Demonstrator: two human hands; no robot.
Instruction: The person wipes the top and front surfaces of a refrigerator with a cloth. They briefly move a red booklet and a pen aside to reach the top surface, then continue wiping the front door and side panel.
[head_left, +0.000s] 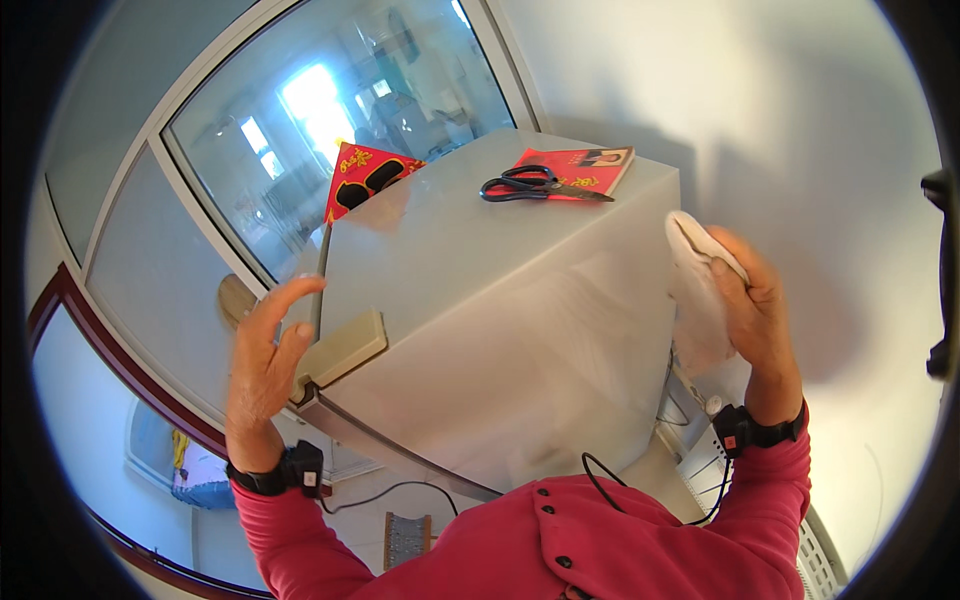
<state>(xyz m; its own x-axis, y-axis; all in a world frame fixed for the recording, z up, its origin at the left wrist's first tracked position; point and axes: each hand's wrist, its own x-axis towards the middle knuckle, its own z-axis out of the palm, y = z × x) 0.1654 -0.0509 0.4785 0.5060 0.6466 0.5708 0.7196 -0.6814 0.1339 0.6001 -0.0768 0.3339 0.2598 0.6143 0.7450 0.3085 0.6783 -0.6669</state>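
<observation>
My right hand (746, 300) grips a folded white cloth (694, 240), held up beside the far right edge of a pale refrigerator (450, 255). The cloth is bunched between thumb and fingers. My left hand (270, 345) is raised near the refrigerator's left end, thumb and fingers apart, with nothing in it. Next to it is a cream plastic hinge cover (349, 349) on the top corner. Scissors with black handles (536, 185) rest on a red booklet (577, 165) on the refrigerator's top.
A red paper (367, 176) with gold characters and dark lens-like shapes stands at the back edge, before a framed glass window (337, 97). A white wall (810, 187) rises on the right. Black cables (397, 487) run from my wrist bands. Below right is a perforated white panel (705, 465).
</observation>
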